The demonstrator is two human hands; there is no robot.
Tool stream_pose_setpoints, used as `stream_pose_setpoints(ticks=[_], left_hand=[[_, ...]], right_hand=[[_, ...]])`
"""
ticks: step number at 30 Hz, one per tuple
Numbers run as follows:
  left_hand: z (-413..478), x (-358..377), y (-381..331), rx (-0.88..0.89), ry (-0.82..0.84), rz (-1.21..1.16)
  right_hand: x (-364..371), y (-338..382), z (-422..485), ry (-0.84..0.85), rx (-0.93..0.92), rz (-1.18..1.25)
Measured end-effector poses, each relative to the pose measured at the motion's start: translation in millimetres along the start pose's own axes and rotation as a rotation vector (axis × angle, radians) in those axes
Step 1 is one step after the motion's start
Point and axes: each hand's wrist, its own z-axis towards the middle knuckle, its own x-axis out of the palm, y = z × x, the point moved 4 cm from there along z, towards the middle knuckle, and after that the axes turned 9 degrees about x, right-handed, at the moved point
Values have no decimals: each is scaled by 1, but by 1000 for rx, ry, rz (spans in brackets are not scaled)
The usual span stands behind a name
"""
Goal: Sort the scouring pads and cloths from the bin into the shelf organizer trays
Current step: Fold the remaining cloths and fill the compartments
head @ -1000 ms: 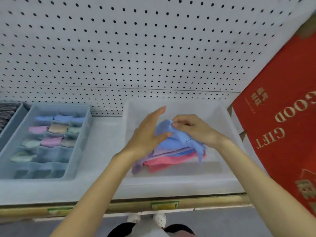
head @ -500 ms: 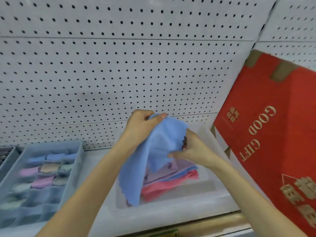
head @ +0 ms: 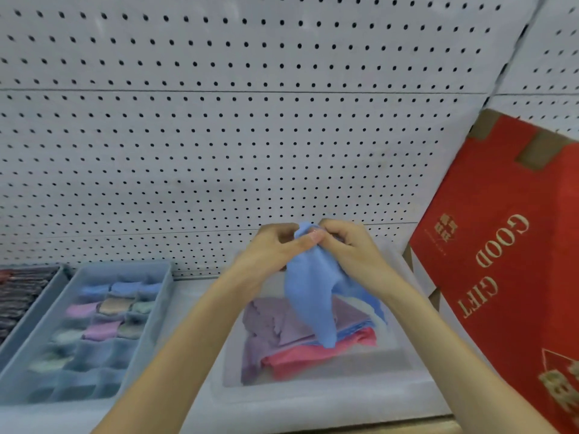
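Both hands meet above the clear bin (head: 313,399) and hold one blue cloth (head: 310,296) by its top edge. The left hand (head: 269,249) has its fingers closed on the upper corner, and the right hand (head: 351,249) pinches the same edge just beside it, so the two grips touch each other. The cloth hangs down from the fingers with its long axis almost vertical, and its lower tip is over the purple cloth (head: 282,324) and the pink cloth (head: 313,352) lying in the bin. The organizer tray (head: 156,308) stands on the shelf to the left of the bin, so the left hand is nearer to it. Several rear compartments hold folded cloths; the front ones look free, though this part is blurred. I judge that the cloth needs folding first, then a move to the left.
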Motion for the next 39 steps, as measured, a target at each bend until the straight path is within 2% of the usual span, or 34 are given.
stream_pose_setpoints(ticks=[3, 6, 11, 16, 20, 22, 25, 29, 32, 36, 39], left_hand=[[-2, -1, -4, 39, -63, -77], [-1, -6, -8, 88, -87, -54], [-2, -11, -30, 208, -116, 34], [-4, -23, -60, 331, -217, 199], [-2, -44, -73, 381, -251, 314], [-1, -60, -73, 383, -276, 332], [0, -81, -68, 332, -273, 181], [-2, -93, -61, 263, -246, 123], [-5, -97, -62, 253, -252, 94], [-10, -95, -63, 264, -342, 51], [-13, -83, -55, 263, -385, -21]], right_hand=[[-4, 6, -1, -19, -13, -17], [-9, 3, -2, -24, 5, 101], [-19, -12, -14, -1, 99, 249], [-29, -42, -29, 79, 248, 122], [-44, -65, -39, 78, 299, 189], [-54, -70, -41, 40, 299, 279], [-70, -67, -38, -49, 269, 390], [-78, -44, -32, -120, 221, 410], [-80, -25, -28, -180, 201, 334], [-78, 0, -32, -303, 141, 140], [-61, 20, -35, -370, 74, 119]])
